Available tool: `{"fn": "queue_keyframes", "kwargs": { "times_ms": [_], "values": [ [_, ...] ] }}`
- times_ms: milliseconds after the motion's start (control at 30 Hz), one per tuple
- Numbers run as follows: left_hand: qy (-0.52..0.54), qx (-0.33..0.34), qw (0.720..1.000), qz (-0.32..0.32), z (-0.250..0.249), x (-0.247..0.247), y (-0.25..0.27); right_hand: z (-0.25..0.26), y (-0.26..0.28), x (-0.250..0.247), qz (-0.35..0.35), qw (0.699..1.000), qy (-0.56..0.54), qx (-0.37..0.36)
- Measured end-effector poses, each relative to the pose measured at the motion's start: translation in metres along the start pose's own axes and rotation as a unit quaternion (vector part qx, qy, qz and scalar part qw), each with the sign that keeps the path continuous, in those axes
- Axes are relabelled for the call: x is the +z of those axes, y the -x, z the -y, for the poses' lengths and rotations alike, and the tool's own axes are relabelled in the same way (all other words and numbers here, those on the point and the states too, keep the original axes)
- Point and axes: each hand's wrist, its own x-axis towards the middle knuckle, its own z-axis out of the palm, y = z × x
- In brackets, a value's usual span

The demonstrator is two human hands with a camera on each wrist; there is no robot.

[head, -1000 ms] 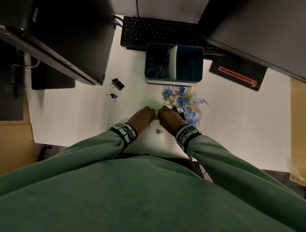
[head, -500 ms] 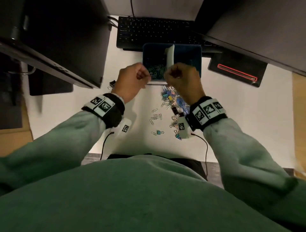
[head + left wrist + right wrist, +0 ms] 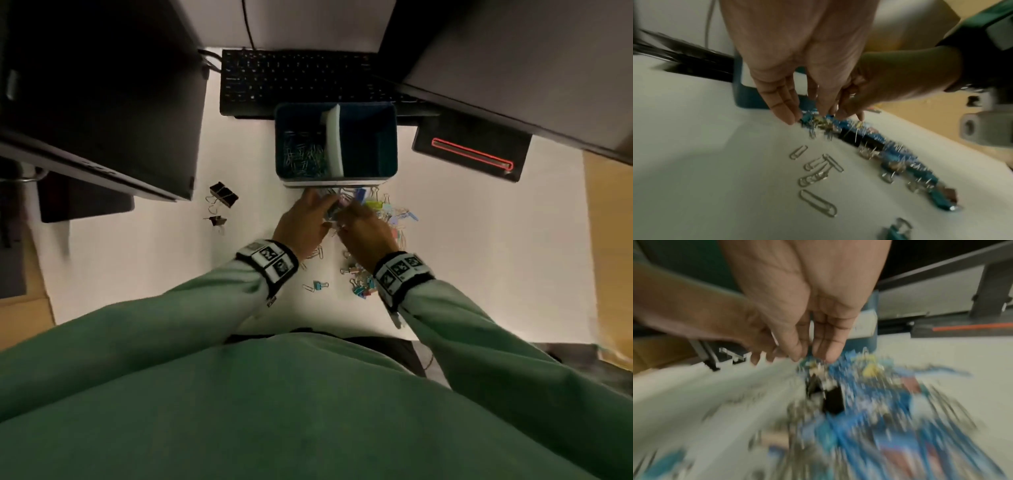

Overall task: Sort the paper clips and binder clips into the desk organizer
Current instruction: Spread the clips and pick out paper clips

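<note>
Organizer: I see the desk organizer, a teal rectangular bin, standing on the counter just in front of the keyboard.
Divider: a white partition splits the bin into a left and a right compartment.
Left compartment: holds a loose heap of paper clips.
Right compartment: I see only dark interior; its contents cannot be told.
Clip pile: the mixed pile of clips lies on the counter, touching the organizer's near wall; blue, yellow, pink and black bodies with silver wire handles.
Loose clips: several silver paper clips lie apart on the counter, on the near left side of the pile; one teal binder clip lies alone nearer the person.
Black binder clips: a larger black binder clip and a smaller one lie well apart to the left, near a monitor.
Left hand: fingers extended down, tips at the pile's near left edge; I cannot tell whether it grips a clip.
Right hand: fingers down together into the pile beside the left hand; the wrist view is motion-blurred, so I cannot tell its grip.
</note>
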Motion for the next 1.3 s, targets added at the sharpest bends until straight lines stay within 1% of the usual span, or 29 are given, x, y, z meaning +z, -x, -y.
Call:
{"fn": "queue_keyframes", "kwargs": {
  "times_ms": [67, 133, 233, 300, 367, 467, 567, 633, 733, 767, 833, 900, 933, 967, 1000, 1067, 1133, 1167, 1233, 1300],
  "values": [
    [-0.028, 0.007, 0.999, 0.025, -0.004, 0.011, -0.013, -0.010, 0.008, 0.014, 0.014, 1.000, 0.003, 0.001],
    [-0.037, 0.002, 0.999, 0.031, -0.002, 0.017, -0.016, -0.021, 0.016, 0.015, 0.007, 1.000, 0.008, 0.000],
    [0.005, 0.014, 1.000, 0.025, 0.002, 0.020, -0.009, -0.037, 0.029, 0.009, 0.019, 0.999, 0.027, -0.003],
    [0.040, 0.028, 0.998, 0.029, 0.007, 0.019, -0.004, -0.044, 0.035, 0.005, 0.029, 0.999, 0.015, 0.005],
    [0.070, 0.029, 0.997, 0.031, 0.013, 0.013, -0.001, -0.045, 0.037, 0.000, 0.012, 1.000, 0.013, 0.013],
    [0.101, 0.001, 0.995, 0.020, 0.024, 0.001, 0.005, -0.032, 0.025, -0.007, -0.033, 0.999, 0.009, 0.018],
    [0.121, -0.015, 0.993, 0.000, 0.042, -0.007, 0.012, -0.013, -0.001, -0.006, -0.045, 0.999, -0.011, 0.003],
    [0.136, -0.039, 0.990, -0.008, 0.054, -0.010, 0.017, -0.005, -0.021, 0.001, -0.050, 0.999, -0.012, -0.001],
    [0.149, -0.067, 0.986, -0.023, 0.069, -0.015, 0.023, 0.003, -0.033, 0.012, -0.028, 1.000, 0.003, -0.007],
    [0.148, -0.072, 0.986, -0.030, 0.074, -0.016, 0.025, 0.005, -0.031, 0.017, -0.012, 1.000, 0.017, -0.021],
    [0.145, -0.082, 0.985, -0.049, 0.083, -0.018, 0.029, 0.009, -0.019, 0.028, 0.023, 0.996, 0.033, -0.073],
    [0.124, -0.085, 0.987, -0.062, 0.092, -0.018, 0.031, 0.013, -0.004, 0.035, 0.059, 0.990, 0.022, -0.124],
    [0.108, -0.084, 0.989, -0.062, 0.096, -0.019, 0.032, 0.014, 0.001, 0.036, 0.072, 0.989, 0.007, -0.128],
    [0.093, -0.082, 0.991, -0.058, 0.100, -0.018, 0.033, 0.015, 0.004, 0.034, 0.067, 0.990, -0.011, -0.121],
    [0.082, -0.079, 0.992, -0.054, 0.103, -0.018, 0.034, 0.015, 0.004, 0.031, 0.042, 0.993, -0.022, -0.107],
    [0.056, -0.069, 0.995, -0.049, 0.108, -0.018, 0.036, 0.014, -0.001, 0.022, -0.034, 0.996, -0.035, -0.072],
    [0.000, -0.044, 0.997, -0.063, 0.109, -0.018, 0.038, 0.009, -0.009, 0.014, -0.081, 0.995, -0.034, -0.041],
    [-0.035, -0.035, 0.996, -0.079, 0.109, -0.017, 0.040, 0.005, -0.013, 0.013, -0.086, 0.995, -0.023, -0.032],
    [-0.096, -0.030, 0.988, -0.113, 0.099, -0.017, 0.044, -0.003, -0.017, 0.012, -0.074, 0.997, 0.007, -0.030],
    [-0.121, -0.006, 0.986, -0.112, 0.084, -0.015, 0.044, -0.012, -0.017, 0.013, -0.058, 0.998, 0.017, -0.025]
  ]
}}
